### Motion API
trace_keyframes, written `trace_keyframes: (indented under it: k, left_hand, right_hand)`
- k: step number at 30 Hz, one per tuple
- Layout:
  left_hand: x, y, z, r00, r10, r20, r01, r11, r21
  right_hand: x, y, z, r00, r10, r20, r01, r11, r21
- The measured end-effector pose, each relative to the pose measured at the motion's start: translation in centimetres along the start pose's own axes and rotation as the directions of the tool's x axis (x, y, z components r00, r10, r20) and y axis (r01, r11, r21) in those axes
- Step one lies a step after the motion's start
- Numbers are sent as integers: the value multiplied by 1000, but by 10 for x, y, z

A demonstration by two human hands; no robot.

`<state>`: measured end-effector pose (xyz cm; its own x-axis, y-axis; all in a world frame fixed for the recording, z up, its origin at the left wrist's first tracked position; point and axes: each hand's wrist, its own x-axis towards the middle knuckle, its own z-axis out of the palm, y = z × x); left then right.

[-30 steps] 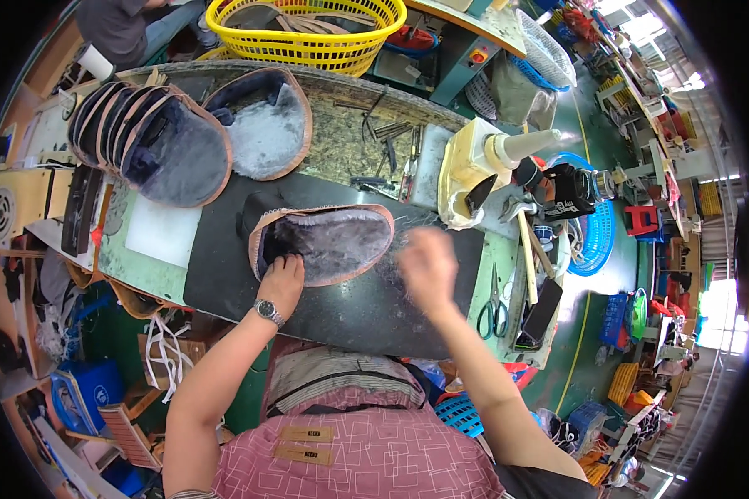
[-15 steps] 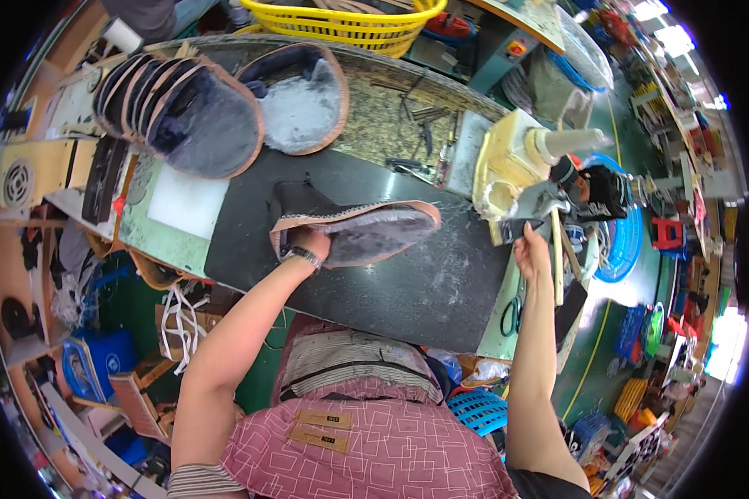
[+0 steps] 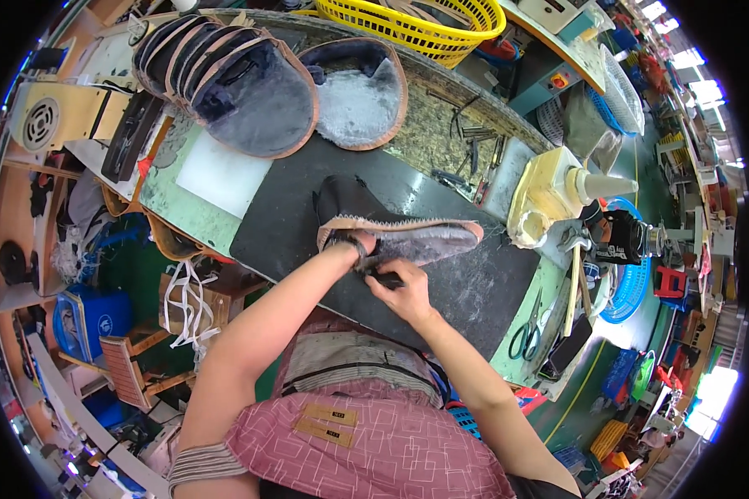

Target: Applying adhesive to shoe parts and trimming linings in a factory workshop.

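A dark shoe upper (image 3: 429, 245) with grey fleecy lining and a stitched tan rim leans on the black mat (image 3: 295, 237). My left hand (image 3: 359, 243) reaches into its opening and holds it, a dark band round the wrist; most of these fingers are hidden inside. Close beside the upper's near edge, my right hand (image 3: 408, 293) is closed on a small dark piece (image 3: 389, 280) whose kind I cannot make out. At the back left stand several fleece-lined pieces with tan rims (image 3: 254, 104), and another lined piece (image 3: 358, 104) beside them.
A cream glue pot with a nozzle (image 3: 549, 195) stands at the right of the bench. Scissors (image 3: 524, 337) lie near the right edge, small hand tools (image 3: 458, 183) behind the mat. A yellow basket (image 3: 408, 29) is at the back, a white sheet (image 3: 216, 175) at the left.
My right hand has come left from beside the glue pot to the shoe upper, with the small dark piece in its fingers. My left hand stays in the upper; the view has shifted.
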<state>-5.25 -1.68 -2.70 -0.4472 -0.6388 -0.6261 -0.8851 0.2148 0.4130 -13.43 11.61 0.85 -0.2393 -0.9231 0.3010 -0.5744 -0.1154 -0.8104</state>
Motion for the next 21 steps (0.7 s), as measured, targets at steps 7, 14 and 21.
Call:
trace_keyframes:
  k: [7,14,21]
  left_hand:
    - [-67,-7,5,686,670,-283,-604,742,291]
    - [-27,11,-92,690,256,-678,-224,965,136]
    - [-15,-91,-238,387,328,-862,-381,908,174]
  right_hand:
    - [35,-47,-106,936,344,-68,-247,785,568]
    - [184,-34,-145,952,251,-172,-203,945,258]
    - [299,4,-62,997,64,53,-14,758,-652]
